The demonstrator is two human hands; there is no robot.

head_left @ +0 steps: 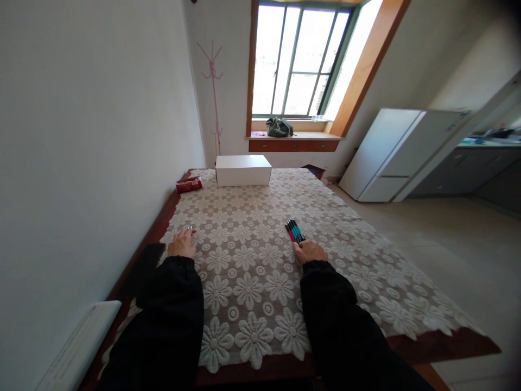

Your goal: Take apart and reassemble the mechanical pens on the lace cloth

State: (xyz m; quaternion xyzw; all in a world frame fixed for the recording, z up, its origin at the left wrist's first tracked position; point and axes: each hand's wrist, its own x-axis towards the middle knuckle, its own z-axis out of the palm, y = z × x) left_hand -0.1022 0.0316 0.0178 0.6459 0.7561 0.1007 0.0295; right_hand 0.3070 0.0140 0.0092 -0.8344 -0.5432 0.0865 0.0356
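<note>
My right hand [311,251] is closed around the near ends of several pens [294,230], on the right part of the lace tablecloth [248,288]. The pens lie side by side, their silver tips pointing away from me; teal, black and red barrels show. On the left, my left hand [182,244] rests over the cloth with its fingers curled down. Small shiny tips peek out just beyond those fingers, but the rest of what is there is hidden under the hand.
A white box [243,171] stands at the table's far end, with a red packet [189,184] to its left. Near my left sleeve lies a dark flat pad [143,269]. A white wall runs along the left; a white fridge [401,152] stands beyond on the right.
</note>
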